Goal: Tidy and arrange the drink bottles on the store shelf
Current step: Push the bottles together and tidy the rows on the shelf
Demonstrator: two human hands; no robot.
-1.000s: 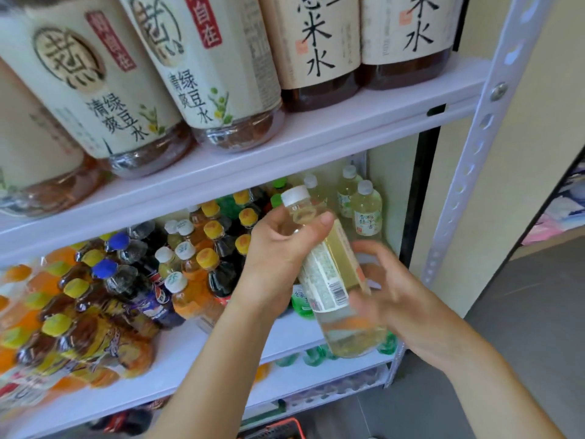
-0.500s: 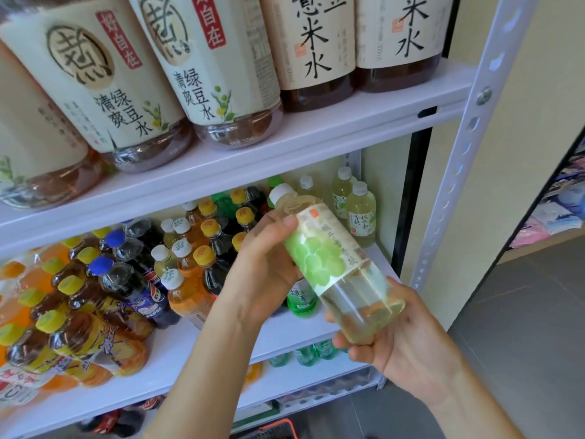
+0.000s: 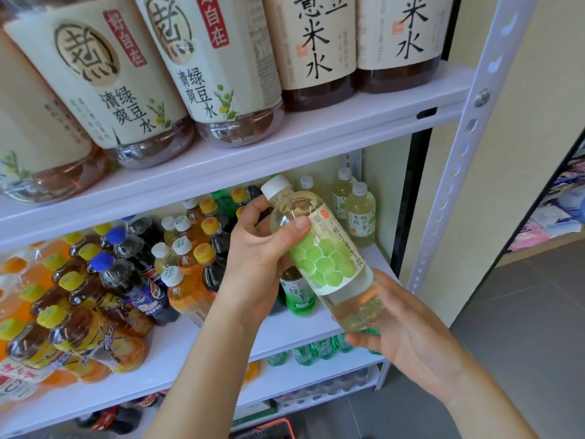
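Observation:
A pale green grape drink bottle with a white cap is tilted in front of the middle shelf, cap up-left, its grape label facing me. My left hand grips its upper part, thumb across the shoulder. My right hand cups and holds its base from below. Matching bottles stand upright at the back right of that shelf. Left of them stand orange tea bottles, Pepsi bottles and yellow-capped iced tea bottles.
Large tea and bean-water bottles fill the top shelf. A green tea bottle stands behind my left hand. Green bottles sit on the lower shelf. The white perforated upright bounds the right side; grey floor lies beyond.
The bottle has been turned in my hands so that its grape label faces me instead of the barcode. My right hand moved under the base and took hold.

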